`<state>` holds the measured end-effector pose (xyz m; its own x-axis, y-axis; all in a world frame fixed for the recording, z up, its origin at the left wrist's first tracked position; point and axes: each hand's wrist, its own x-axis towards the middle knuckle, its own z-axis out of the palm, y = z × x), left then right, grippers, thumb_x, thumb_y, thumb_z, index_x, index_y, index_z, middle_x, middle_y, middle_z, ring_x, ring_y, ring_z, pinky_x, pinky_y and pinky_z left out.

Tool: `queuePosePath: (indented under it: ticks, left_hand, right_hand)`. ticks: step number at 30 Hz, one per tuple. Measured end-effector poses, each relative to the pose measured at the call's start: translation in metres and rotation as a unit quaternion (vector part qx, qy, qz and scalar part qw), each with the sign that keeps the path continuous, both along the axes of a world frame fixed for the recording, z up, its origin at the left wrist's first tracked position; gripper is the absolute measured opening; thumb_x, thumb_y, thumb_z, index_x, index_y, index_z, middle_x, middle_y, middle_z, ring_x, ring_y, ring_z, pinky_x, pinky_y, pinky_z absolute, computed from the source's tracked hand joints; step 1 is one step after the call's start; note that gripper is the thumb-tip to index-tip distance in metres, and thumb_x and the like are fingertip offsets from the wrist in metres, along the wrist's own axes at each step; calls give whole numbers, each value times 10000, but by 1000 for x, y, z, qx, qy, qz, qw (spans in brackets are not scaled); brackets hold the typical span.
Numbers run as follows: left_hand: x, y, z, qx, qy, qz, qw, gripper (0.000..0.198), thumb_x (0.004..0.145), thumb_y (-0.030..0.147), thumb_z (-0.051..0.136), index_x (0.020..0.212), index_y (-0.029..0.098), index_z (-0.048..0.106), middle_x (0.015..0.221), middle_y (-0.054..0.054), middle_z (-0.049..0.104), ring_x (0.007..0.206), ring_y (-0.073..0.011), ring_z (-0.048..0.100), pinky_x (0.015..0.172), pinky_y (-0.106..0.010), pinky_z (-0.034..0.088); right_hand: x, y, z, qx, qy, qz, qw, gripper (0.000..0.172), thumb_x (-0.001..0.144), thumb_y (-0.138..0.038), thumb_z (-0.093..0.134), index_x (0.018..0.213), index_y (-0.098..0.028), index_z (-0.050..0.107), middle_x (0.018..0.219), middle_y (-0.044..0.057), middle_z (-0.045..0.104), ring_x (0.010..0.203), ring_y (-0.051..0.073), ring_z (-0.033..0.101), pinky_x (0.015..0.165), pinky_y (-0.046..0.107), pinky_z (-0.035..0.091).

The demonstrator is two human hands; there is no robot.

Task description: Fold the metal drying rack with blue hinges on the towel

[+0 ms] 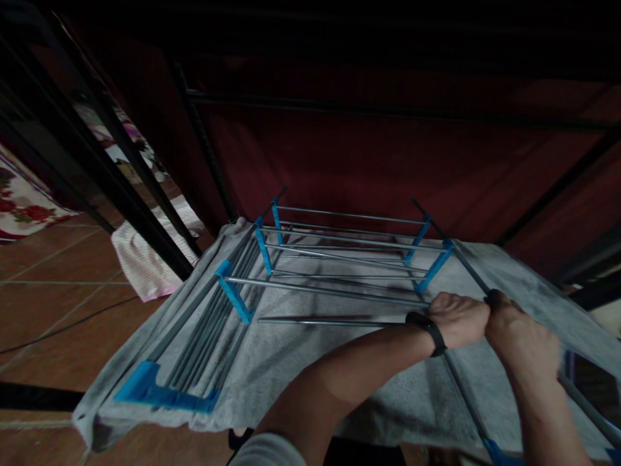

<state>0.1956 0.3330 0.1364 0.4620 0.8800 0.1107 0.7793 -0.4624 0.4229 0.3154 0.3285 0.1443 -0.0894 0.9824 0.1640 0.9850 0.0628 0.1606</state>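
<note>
A rack of thin grey metal rods (339,290) joined by blue plastic connectors (235,294) lies on a grey cloth (291,369). My left hand (458,318), with a black band on its wrist, is closed around the rack's right-hand side pole (468,265). My right hand (521,340) is a fist wrapped on the same pole, touching the left hand. A loose rod (330,320) lies just left of my left wrist. Several loose rods (204,336) lie bundled at the left, beside a blue corner piece (145,385).
Dark red fabric walls on black frame bars (388,110) surround the rack. Black diagonal bars (121,188) stand at the left over a brown tiled floor (53,304). A striped pale cloth (140,259) and floral fabric (24,207) lie on the floor.
</note>
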Motion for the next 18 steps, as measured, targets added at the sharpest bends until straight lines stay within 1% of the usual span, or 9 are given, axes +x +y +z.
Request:
queuePosePath:
  ticks: [3, 5, 7, 9, 11, 14, 16, 18]
  left_hand:
    - [-1, 4, 4, -33, -10, -6, 999, 333, 925, 251, 393, 1131, 102, 608, 1142, -170, 681, 1092, -281, 629, 902, -376, 477]
    - [-5, 5, 5, -62, -13, -3, 998, 360, 922, 292, 393, 1154, 123, 611, 1195, -176, 666, 1133, -292, 615, 921, -389, 474]
    - [-12, 3, 6, -100, -8, -4, 995, 366, 922, 348, 385, 1118, 168, 636, 1224, -159, 661, 1151, -304, 608, 916, -404, 479]
    - [-20, -1, 4, -116, 3, -2, 993, 373, 934, 400, 367, 1040, 196, 661, 1196, -135, 677, 1131, -306, 621, 887, -402, 489]
    - [-24, -6, 0, -93, 8, 5, 996, 385, 947, 424, 362, 993, 195, 668, 1126, -127, 701, 1092, -294, 643, 859, -383, 496]
    - [-20, -13, -9, -35, 22, 8, 999, 352, 961, 385, 389, 990, 172, 667, 1020, -131, 720, 1005, -270, 677, 810, -359, 502]
    - [-14, -18, -15, 2, 48, 7, 999, 281, 958, 279, 408, 993, 150, 655, 960, -121, 721, 922, -256, 693, 765, -359, 506]
    - [-9, -23, -21, 61, 74, 7, 995, 229, 935, 152, 416, 1027, 112, 622, 934, -115, 710, 856, -240, 694, 710, -351, 503]
  right_hand:
    - [-1, 0, 2, -1, 8, -1, 1000, 534, 1019, -355, 58, 1208, -158, 517, 1020, 192, 680, 819, 349, 719, 635, 392, 432]
    - [0, 1, 4, -11, 10, -10, 1000, 506, 1018, -353, 90, 1217, -171, 519, 1035, 192, 682, 844, 349, 718, 642, 389, 437]
    - [4, 3, 5, -17, 13, -19, 1000, 480, 1017, -349, 119, 1227, -192, 521, 1069, 192, 683, 865, 345, 718, 657, 391, 444]
    - [7, 5, 5, -11, 23, -20, 999, 473, 1021, -362, 130, 1258, -219, 513, 1099, 185, 686, 876, 334, 718, 667, 390, 451]
    - [7, 5, 4, 3, 29, -23, 999, 477, 1024, -379, 136, 1277, -225, 510, 1068, 181, 696, 862, 331, 720, 665, 389, 458]
    - [0, 1, 1, 17, 14, -29, 999, 452, 1018, -330, 163, 1204, -174, 545, 959, 175, 697, 809, 334, 718, 659, 399, 471]
    - [-5, -1, -1, 33, 15, -22, 999, 412, 1013, -329, 204, 1161, -162, 550, 961, 166, 689, 793, 325, 716, 660, 402, 482]
    - [-7, -3, -3, 49, 22, -5, 999, 393, 1010, -394, 259, 1158, -167, 543, 997, 158, 682, 796, 316, 712, 661, 399, 489]
